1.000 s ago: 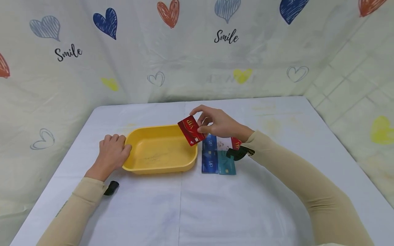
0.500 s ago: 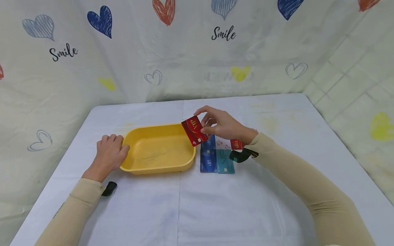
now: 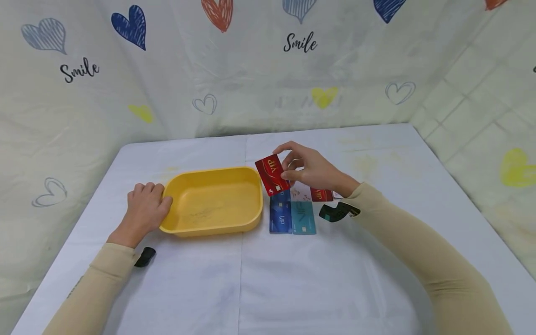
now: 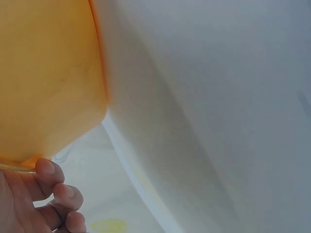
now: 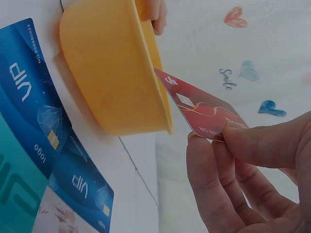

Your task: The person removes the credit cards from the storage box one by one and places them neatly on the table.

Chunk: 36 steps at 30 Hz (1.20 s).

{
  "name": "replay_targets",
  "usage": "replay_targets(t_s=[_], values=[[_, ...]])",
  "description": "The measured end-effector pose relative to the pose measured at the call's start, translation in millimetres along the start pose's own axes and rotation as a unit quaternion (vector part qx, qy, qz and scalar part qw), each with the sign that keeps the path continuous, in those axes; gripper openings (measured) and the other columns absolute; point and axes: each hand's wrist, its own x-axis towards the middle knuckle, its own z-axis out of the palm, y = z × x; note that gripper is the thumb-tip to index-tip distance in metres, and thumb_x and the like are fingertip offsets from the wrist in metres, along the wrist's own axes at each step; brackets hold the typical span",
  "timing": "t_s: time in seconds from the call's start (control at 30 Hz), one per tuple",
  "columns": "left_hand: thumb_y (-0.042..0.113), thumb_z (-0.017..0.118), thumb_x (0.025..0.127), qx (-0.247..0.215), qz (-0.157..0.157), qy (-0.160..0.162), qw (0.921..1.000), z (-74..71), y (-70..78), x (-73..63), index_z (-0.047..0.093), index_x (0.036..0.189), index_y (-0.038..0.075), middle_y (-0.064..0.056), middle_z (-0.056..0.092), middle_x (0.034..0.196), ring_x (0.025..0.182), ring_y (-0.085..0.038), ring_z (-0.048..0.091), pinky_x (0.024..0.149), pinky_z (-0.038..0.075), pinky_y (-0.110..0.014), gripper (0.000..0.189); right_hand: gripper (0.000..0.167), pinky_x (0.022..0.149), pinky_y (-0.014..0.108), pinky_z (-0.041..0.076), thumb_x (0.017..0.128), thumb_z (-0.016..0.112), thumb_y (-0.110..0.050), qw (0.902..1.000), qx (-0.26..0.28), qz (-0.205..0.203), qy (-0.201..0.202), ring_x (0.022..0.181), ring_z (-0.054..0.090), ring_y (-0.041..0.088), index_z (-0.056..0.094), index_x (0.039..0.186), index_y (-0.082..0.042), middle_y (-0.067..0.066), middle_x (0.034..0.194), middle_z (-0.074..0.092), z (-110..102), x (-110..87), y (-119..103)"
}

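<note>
My right hand (image 3: 311, 166) pinches a red VIP card (image 3: 272, 175) between thumb and fingers, raised just beyond the right end of a yellow plastic tub (image 3: 213, 200). In the right wrist view the red card (image 5: 201, 108) is tilted, its chip and gold lines showing. My left hand (image 3: 146, 209) grips the tub's left end, fingers curled over the rim; the left wrist view shows its fingertips (image 4: 65, 191) at the tub's rim. Below the right hand lie blue VIP cards (image 3: 280, 217), a teal card (image 3: 303, 217), a pale floral card (image 3: 300, 191) and another red card (image 3: 321, 194).
A white cloth covers the table (image 3: 201, 288). Behind it hangs a pale sheet (image 3: 251, 60) printed with hearts and the word Smile. Part of one more light card shows beside the right wrist.
The right hand has moved slightly right with the red card, away from the tub's rim, uncovering more of the second red card. The left hand keeps its grip on the tub. The head view has shifted slightly.
</note>
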Motion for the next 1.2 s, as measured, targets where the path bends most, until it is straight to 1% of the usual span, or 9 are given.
replay_targets(t_s=[0.13, 0.27, 0.4, 0.6, 0.77, 0.83, 0.97, 1.07, 1.2], values=[[0.023, 0.035, 0.101, 0.003, -0.002, 0.0, 1.0, -0.2, -1.1, 0.4, 0.056, 0.107, -0.006, -0.023, 0.052, 0.1, 0.104, -0.044, 0.036, 0.089, 0.029, -0.059, 0.036, 0.051, 0.092, 0.046, 0.061, 0.095, 0.071, -0.017, 0.9998, -0.008, 0.014, 0.008, 0.109, 0.073, 0.028, 0.051, 0.14, -0.029, 0.007, 0.11, 0.069, -2.4, -3.3, 5.0], [0.024, 0.036, 0.101, 0.002, -0.004, -0.004, 1.0, -0.9, -1.3, 0.7, 0.056, 0.109, -0.007, -0.024, 0.052, 0.102, 0.104, -0.044, 0.036, 0.089, 0.029, -0.059, 0.038, 0.051, 0.098, 0.049, 0.059, 0.095, 0.071, -0.019, 0.9995, -0.014, 0.026, 0.014, 0.111, 0.072, 0.028, 0.05, 0.141, -0.029, 0.007, 0.111, 0.068, -5.5, -7.4, 9.1], [0.024, 0.036, 0.101, -0.001, -0.003, -0.008, 1.0, -2.2, -0.8, 1.1, 0.056, 0.11, -0.007, -0.024, 0.052, 0.102, 0.104, -0.044, 0.035, 0.089, 0.028, -0.058, 0.037, 0.051, 0.099, 0.05, 0.058, 0.095, 0.072, -0.02, 0.9992, -0.008, 0.036, 0.015, 0.111, 0.071, 0.028, 0.05, 0.141, -0.029, 0.007, 0.111, 0.067, -8.5, -11.3, 14.3], [0.024, 0.036, 0.1, -0.002, 0.0, -0.006, 1.0, -3.6, -0.4, 1.9, 0.056, 0.108, -0.007, -0.023, 0.051, 0.099, 0.103, -0.044, 0.035, 0.087, 0.028, -0.058, 0.037, 0.052, 0.096, 0.049, 0.059, 0.095, 0.071, -0.017, 0.9992, 0.005, 0.039, 0.013, 0.11, 0.071, 0.029, 0.049, 0.141, -0.027, 0.009, 0.111, 0.066, -12.2, -16.1, 20.9], [0.024, 0.036, 0.1, -0.001, -0.003, -0.007, 1.0, -3.1, -0.4, 1.7, 0.056, 0.108, -0.007, -0.023, 0.051, 0.098, 0.102, -0.043, 0.035, 0.087, 0.028, -0.057, 0.038, 0.052, 0.095, 0.049, 0.06, 0.095, 0.07, -0.015, 0.9987, 0.015, 0.046, 0.015, 0.11, 0.071, 0.029, 0.049, 0.141, -0.025, 0.009, 0.111, 0.066, -13.8, -21.6, 24.8], [0.024, 0.036, 0.1, -0.001, -0.003, -0.006, 1.0, -2.7, -0.6, 1.4, 0.056, 0.108, -0.007, -0.023, 0.051, 0.099, 0.103, -0.044, 0.035, 0.087, 0.028, -0.058, 0.038, 0.052, 0.093, 0.047, 0.06, 0.095, 0.07, -0.014, 0.9986, 0.019, 0.047, 0.015, 0.108, 0.071, 0.029, 0.049, 0.141, -0.024, 0.01, 0.111, 0.065, -14.0, -23.8, 26.6], [0.024, 0.036, 0.1, -0.003, -0.001, -0.002, 1.0, -1.7, -0.9, 0.6, 0.056, 0.107, -0.007, -0.023, 0.051, 0.098, 0.104, -0.044, 0.035, 0.087, 0.028, -0.058, 0.037, 0.052, 0.084, 0.047, 0.063, 0.095, 0.07, -0.013, 0.9985, 0.026, 0.046, 0.014, 0.099, 0.071, 0.03, 0.048, 0.141, -0.021, 0.012, 0.111, 0.064, -14.3, -28.1, 31.1], [0.023, 0.036, 0.1, -0.003, 0.001, -0.001, 1.0, -1.0, -0.7, 0.5, 0.056, 0.106, -0.006, -0.022, 0.051, 0.098, 0.104, -0.044, 0.035, 0.087, 0.028, -0.058, 0.036, 0.052, 0.081, 0.047, 0.063, 0.095, 0.07, -0.012, 0.9985, 0.026, 0.046, 0.015, 0.094, 0.071, 0.029, 0.048, 0.141, -0.02, 0.013, 0.11, 0.064, -14.6, -31.1, 34.8], [0.023, 0.036, 0.1, -0.002, 0.001, 0.0, 1.0, 0.2, -0.1, 0.8, 0.056, 0.107, -0.007, -0.023, 0.052, 0.098, 0.104, -0.044, 0.035, 0.087, 0.028, -0.058, 0.036, 0.052, 0.08, 0.045, 0.063, 0.094, 0.071, -0.011, 0.9983, 0.026, 0.049, 0.018, 0.094, 0.071, 0.029, 0.048, 0.141, -0.02, 0.013, 0.109, 0.065, -15.1, -34.9, 39.1]])
